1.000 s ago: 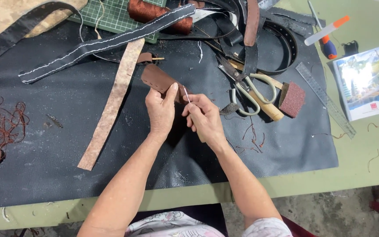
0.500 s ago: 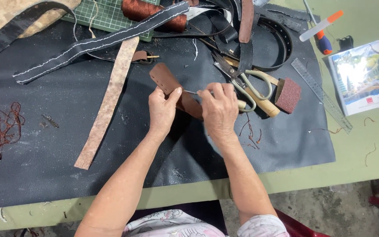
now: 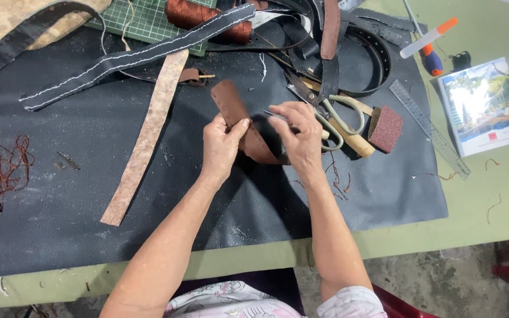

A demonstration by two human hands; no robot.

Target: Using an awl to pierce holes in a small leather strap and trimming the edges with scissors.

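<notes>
Two hands worked one brown leather strap [image 3: 237,115] over the black leather sheet [image 3: 148,194] that covered the green bench [image 3: 490,218]. The left hand [image 3: 222,144] pinched the strap between thumb and fingers about midway along, its free end rising up and away from the knuckles, the lower end curling under towards the right hand [image 3: 301,141]. That hand was closed around a thin metal tool [image 3: 275,116], needle or awl I could not tell, whose tip pointed at the strap just beyond the left thumb.

To do this step well, I judged that the pinch should sit close to the point where the tool meets the leather, so the strap would not buckle. The tool wanted to go in square to the surface and along the row of holes near the strap's edge, with the left fingertips kept out of its line.

Just past the right hand lay scissors [image 3: 340,121] with pale handles, a wooden handle [image 3: 360,144] and a dark red sanding block [image 3: 386,128]; farther that way were a clear ruler [image 3: 428,126], a booklet [image 3: 484,106] and an orange-capped pen [image 3: 428,36]. Beyond the left hand lay a long tan strip [image 3: 145,138] and a black stitched strap [image 3: 131,56], with a spool of rust thread [image 3: 198,17] on a green cutting mat [image 3: 136,15]. Loose thread [image 3: 1,165] sat well off to the left.
</notes>
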